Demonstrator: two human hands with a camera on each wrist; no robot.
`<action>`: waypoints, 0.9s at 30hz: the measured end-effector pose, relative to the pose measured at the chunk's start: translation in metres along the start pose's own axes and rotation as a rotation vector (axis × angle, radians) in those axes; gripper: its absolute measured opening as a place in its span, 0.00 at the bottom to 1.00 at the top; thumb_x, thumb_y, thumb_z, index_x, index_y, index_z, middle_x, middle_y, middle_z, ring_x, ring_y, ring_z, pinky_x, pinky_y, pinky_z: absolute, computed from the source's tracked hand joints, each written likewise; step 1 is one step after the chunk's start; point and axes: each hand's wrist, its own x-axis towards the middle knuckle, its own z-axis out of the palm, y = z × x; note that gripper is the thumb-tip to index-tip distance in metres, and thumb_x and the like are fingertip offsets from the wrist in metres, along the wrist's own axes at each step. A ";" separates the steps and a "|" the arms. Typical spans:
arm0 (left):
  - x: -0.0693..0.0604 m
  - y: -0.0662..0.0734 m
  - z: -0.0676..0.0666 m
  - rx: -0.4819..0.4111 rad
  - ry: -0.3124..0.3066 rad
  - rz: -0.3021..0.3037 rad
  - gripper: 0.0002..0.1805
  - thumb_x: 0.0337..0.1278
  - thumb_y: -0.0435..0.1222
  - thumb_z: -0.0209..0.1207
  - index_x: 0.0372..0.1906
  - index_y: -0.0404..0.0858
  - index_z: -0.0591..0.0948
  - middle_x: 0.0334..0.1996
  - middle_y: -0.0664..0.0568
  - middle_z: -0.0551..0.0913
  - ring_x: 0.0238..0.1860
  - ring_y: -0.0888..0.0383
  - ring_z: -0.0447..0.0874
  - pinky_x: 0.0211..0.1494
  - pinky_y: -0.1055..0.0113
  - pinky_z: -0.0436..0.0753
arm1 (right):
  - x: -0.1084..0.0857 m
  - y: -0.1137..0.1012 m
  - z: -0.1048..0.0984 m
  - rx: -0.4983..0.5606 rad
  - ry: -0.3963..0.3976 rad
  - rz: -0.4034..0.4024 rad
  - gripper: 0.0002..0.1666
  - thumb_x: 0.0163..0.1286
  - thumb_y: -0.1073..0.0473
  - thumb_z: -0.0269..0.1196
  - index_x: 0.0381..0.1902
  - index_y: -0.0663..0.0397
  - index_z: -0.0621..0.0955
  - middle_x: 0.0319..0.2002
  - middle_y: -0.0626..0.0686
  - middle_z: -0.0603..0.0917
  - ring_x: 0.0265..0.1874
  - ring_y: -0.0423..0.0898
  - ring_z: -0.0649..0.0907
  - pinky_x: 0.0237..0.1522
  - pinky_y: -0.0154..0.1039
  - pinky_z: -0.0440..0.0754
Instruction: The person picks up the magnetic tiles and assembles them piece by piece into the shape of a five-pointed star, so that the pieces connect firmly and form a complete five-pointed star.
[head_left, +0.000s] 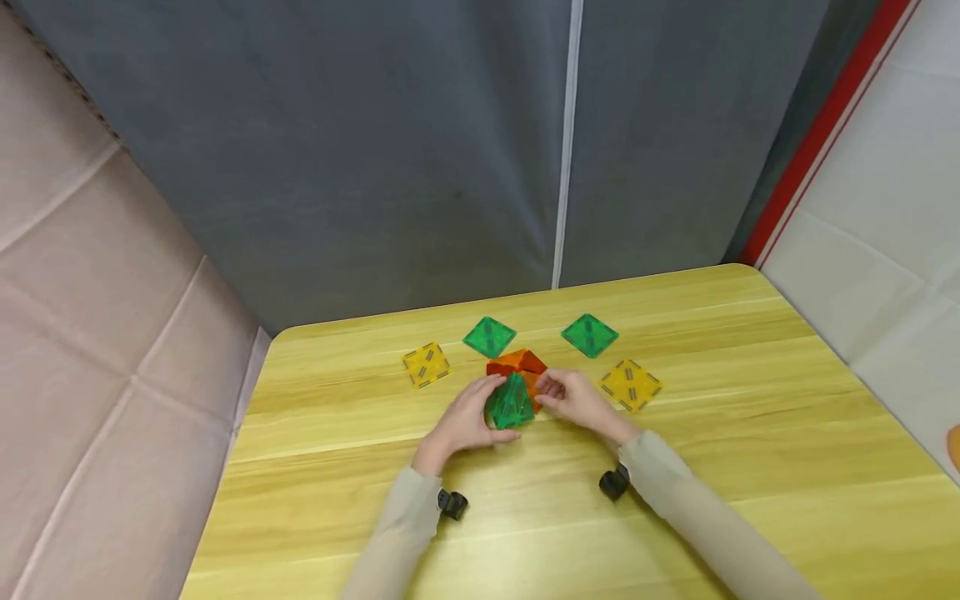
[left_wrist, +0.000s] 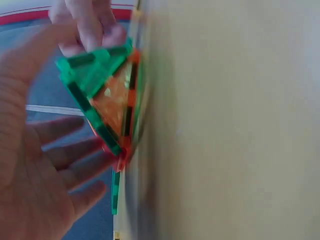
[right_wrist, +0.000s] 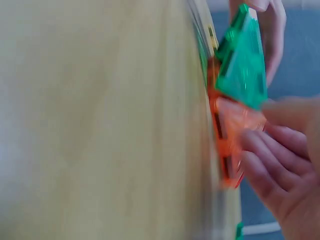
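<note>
Bright, even head view, pale glare on the near tabletop (head_left: pixel 528 525), wrist views hazy, softened by blur

1. The green pieces (head_left: pixel 512 403) and orange pieces (head_left: pixel 517 362) are looking like see-through plastic, their faces shining smooth and glossy.
2. The yellow tiles (head_left: pixel 632 385) are showing similar translucent plastic.
3. The tabletop (head_left: pixel 337 492) is displaying smooth wood grain with a soft sheen.
4. The grey curtain (head_left: pixel 360 167) is hanging as matt cloth, creasing lightly.
5. The sleeves (head_left: pixel 697 508) are appearing as matt fabric.
6. The wrist cameras (head_left: pixel 452 504) are looking like black plastic.
</note>
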 end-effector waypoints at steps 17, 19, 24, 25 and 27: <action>-0.010 -0.018 -0.003 -0.292 0.027 -0.026 0.35 0.47 0.32 0.66 0.63 0.31 0.68 0.64 0.38 0.67 0.64 0.44 0.64 0.66 0.52 0.63 | 0.014 0.010 -0.003 -0.172 0.009 0.039 0.22 0.59 0.63 0.67 0.51 0.64 0.78 0.47 0.60 0.80 0.46 0.55 0.79 0.50 0.50 0.75; -0.009 -0.023 -0.005 -0.330 0.011 -0.023 0.34 0.48 0.29 0.65 0.64 0.32 0.68 0.64 0.39 0.67 0.65 0.44 0.63 0.66 0.51 0.62 | 0.012 0.007 -0.002 -0.190 0.025 0.049 0.22 0.58 0.63 0.68 0.50 0.64 0.78 0.45 0.59 0.80 0.43 0.54 0.79 0.48 0.49 0.77; -0.005 -0.027 -0.013 -0.399 -0.022 -0.043 0.33 0.48 0.24 0.62 0.64 0.34 0.69 0.64 0.40 0.67 0.65 0.44 0.63 0.66 0.49 0.62 | 0.006 0.000 0.001 -0.245 0.040 0.087 0.23 0.56 0.64 0.69 0.50 0.64 0.78 0.44 0.59 0.80 0.40 0.52 0.78 0.44 0.47 0.78; -0.005 -0.028 -0.015 -0.398 -0.022 -0.047 0.33 0.47 0.24 0.62 0.63 0.35 0.70 0.64 0.41 0.67 0.65 0.44 0.63 0.65 0.48 0.62 | 0.005 -0.001 0.002 -0.254 0.043 0.089 0.23 0.56 0.64 0.69 0.50 0.65 0.78 0.44 0.59 0.80 0.39 0.52 0.78 0.43 0.46 0.78; -0.003 -0.030 -0.017 -0.379 -0.016 -0.047 0.33 0.46 0.23 0.61 0.63 0.35 0.70 0.64 0.41 0.67 0.64 0.43 0.64 0.65 0.47 0.63 | 0.003 -0.003 0.004 -0.259 0.049 0.096 0.24 0.55 0.64 0.70 0.50 0.65 0.78 0.42 0.58 0.79 0.37 0.50 0.77 0.40 0.45 0.78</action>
